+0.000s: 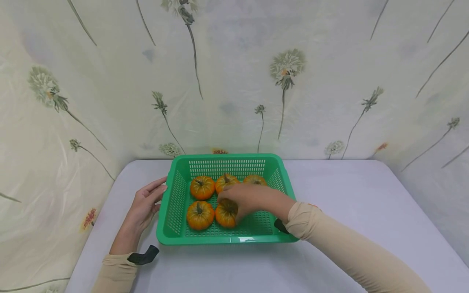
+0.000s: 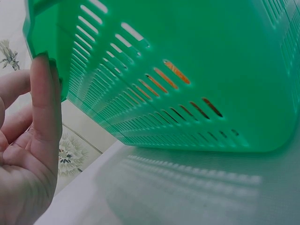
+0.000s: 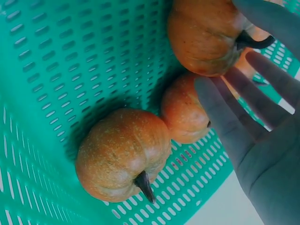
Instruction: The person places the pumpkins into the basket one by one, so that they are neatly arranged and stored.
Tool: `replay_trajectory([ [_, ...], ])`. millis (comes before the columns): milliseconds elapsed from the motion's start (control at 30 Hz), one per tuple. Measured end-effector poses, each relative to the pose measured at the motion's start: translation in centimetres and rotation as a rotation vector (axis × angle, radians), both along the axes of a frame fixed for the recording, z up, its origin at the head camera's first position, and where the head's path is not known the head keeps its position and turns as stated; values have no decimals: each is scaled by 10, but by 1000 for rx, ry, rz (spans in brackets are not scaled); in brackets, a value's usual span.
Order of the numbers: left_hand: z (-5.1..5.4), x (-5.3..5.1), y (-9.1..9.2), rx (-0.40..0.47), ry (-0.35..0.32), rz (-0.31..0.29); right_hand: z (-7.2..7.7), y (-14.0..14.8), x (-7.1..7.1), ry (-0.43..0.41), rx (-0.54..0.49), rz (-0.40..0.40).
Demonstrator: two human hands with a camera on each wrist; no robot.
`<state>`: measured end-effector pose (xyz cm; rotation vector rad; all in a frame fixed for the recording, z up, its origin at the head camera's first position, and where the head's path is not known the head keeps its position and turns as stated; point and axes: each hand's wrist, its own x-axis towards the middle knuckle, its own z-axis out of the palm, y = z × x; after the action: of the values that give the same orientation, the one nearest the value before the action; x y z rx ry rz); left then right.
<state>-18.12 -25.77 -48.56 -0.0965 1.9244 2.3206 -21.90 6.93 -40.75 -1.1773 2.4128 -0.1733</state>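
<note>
Several small orange pumpkins (image 1: 200,215) with dark stems sit in a green plastic basket (image 1: 227,240). My right hand (image 1: 247,198) reaches in over the right side and grips the pumpkin (image 1: 225,216) in the front row's middle. In the right wrist view, thumb and fingers lie around the top of this held pumpkin (image 3: 201,40), near its curved stem. A speckled pumpkin (image 3: 124,154) and another pumpkin (image 3: 185,110) lie beside it. My left hand (image 1: 144,205) touches the basket's left rim with extended fingers (image 2: 45,103).
The basket stands on a white-covered table (image 1: 340,195), toward its back edge. Behind rises a cloth (image 1: 234,81) printed with dandelions. A black strap end (image 1: 143,256) sticks out at the left cuff, another (image 1: 280,226) at the right.
</note>
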Motion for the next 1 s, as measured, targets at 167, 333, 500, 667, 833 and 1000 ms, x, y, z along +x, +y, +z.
replay_trajectory([
  [167, 0, 0, 0, 4, -1, 4, 3, 4, -1, -7, -35, -10],
  [333, -1, 0, 0, 14, 9, -1, 11, 11, -3, -10, -75, -37],
  [500, 0, 0, 0, 20, 11, -3, 22, 22, -4, -7, -115, -61],
  [667, 0, -1, 0, 15, 9, -3, 32, 36, -5, -27, -169, -108],
  [833, 0, -1, 0, 11, 12, -1, 38, 51, -8, -34, -214, -131],
  [1000, 0, 0, 0, 14, 10, -1, 45, 66, -7, -48, -265, -145],
])
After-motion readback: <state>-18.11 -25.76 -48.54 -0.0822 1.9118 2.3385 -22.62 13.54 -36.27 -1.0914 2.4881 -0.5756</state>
